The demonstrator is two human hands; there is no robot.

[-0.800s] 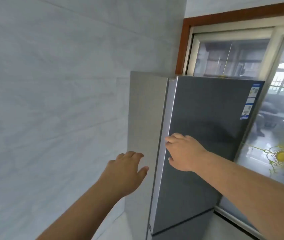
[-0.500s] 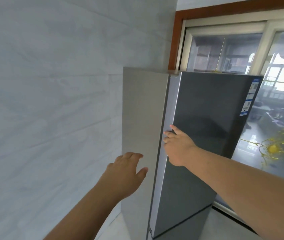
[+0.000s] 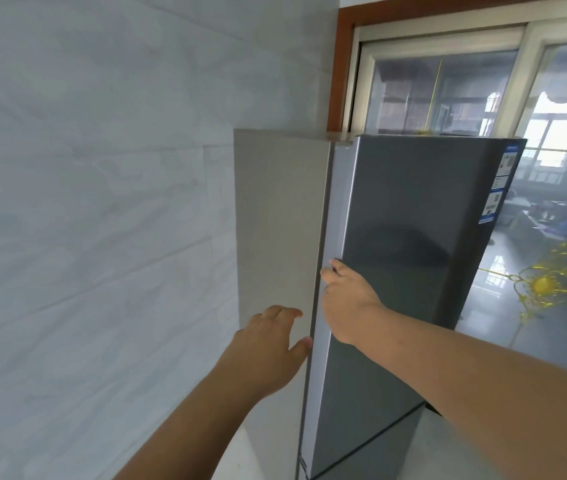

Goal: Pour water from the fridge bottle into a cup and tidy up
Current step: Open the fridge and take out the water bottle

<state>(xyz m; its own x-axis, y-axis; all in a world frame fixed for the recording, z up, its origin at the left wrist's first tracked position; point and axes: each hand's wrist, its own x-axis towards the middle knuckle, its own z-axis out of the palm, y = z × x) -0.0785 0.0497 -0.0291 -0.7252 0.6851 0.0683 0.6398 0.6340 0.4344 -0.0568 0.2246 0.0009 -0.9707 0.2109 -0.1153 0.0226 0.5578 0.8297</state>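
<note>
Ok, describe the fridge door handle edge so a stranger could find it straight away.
Start at the tall grey fridge beside the white tiled wall. Its upper door's left side carries a pale silver strip running top to bottom. The right hand curls its fingers round that strip; the door face beside it is darker.

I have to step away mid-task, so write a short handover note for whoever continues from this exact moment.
Right hand: fingers curled round the left edge of the tall dark grey fridge door, gripping it.
Left hand: open, holding nothing, beside the fridge's light grey side panel.
Things: the door looks shut or barely cracked; the water bottle and cup are not in view.
Done: hand on the door, nothing more.
Left: pull the door open, take the bottle out, pour into a cup, return the bottle, close the fridge.
</note>
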